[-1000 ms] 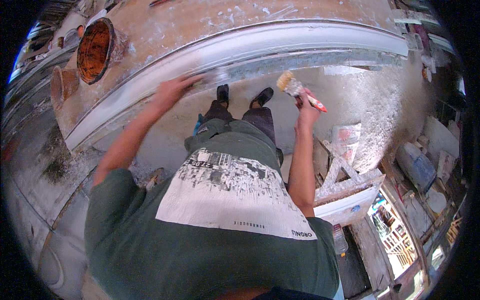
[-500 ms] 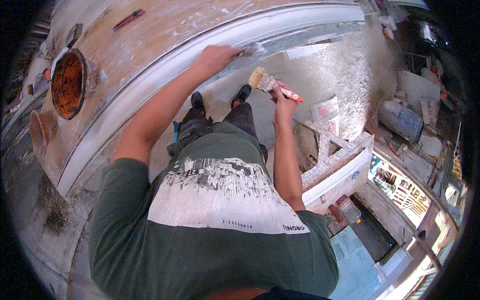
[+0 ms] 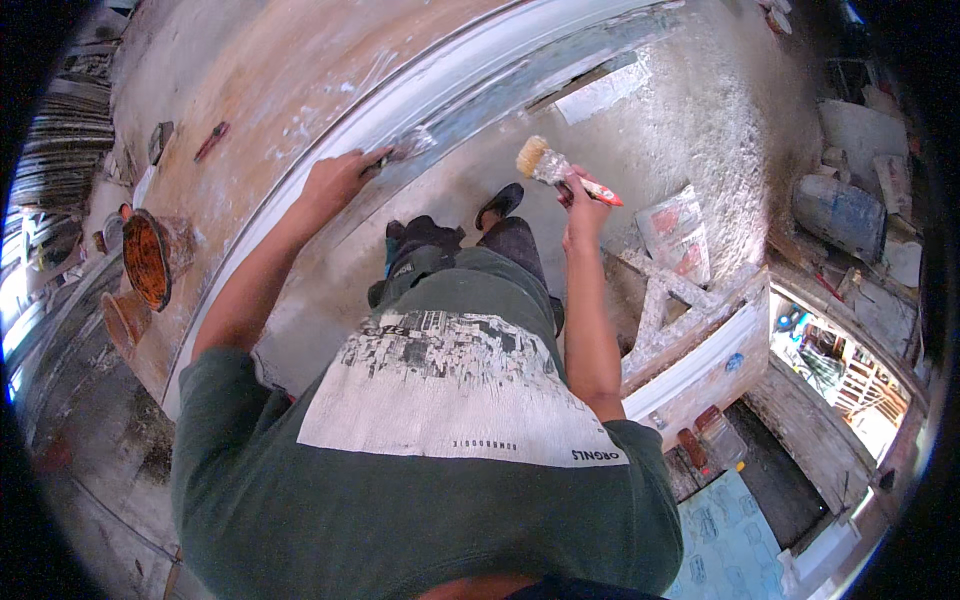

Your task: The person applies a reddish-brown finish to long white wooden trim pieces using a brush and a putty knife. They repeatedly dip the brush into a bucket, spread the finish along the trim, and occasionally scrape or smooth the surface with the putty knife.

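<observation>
Clasping a flat scraper, left hand sits by ridged white moulding; right hand pinches a bristly brush.

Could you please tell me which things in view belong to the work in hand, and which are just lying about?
Belonging:
flat-bladed tool in the left hand
paintbrush in the right hand
white moulded strip

Apparently lying about:
blue barrel
clear container
small reddish tool

Head-worn fisheye view, facing down, close above a green shirt
</observation>
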### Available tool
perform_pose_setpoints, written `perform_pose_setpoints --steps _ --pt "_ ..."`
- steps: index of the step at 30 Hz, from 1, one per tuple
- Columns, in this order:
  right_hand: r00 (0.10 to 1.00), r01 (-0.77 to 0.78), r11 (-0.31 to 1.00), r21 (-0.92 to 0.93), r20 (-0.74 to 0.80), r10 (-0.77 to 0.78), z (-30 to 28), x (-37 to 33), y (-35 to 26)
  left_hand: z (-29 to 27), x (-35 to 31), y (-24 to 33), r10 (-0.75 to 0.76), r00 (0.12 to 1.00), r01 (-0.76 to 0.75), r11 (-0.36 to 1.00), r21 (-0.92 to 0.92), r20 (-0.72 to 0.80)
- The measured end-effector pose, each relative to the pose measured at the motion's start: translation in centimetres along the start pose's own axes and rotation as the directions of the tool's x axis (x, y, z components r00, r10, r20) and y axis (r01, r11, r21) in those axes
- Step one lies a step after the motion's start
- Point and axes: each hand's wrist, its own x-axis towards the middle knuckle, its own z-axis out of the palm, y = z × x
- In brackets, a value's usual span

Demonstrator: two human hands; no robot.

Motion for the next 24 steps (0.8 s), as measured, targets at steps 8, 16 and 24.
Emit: perform_pose_setpoints --steps 8,16,24 --pt "0.998 0.056 0.997 -0.056 -0.003 -0.056 -5.8 7.9 -5.8 -3.9 16.6 9.9 0.088 0.976 -0.080 0.996 0.047 -0.198" --pt "1.000 -0.010 1.000 0.019 0.023 0.009 -3.8 9.7 -6.2 -2.8 13.0 9.2 -0.057 0.993 0.049 0.995 -0.083 -0.104" --pt "0.997 0.003 1.000 -0.031 0.071 -0.001 -0.1 12.4 -9.1 -3.9 21.9 14.1 -0.284 0.945 0.309 0.628 -0.714 0.159"
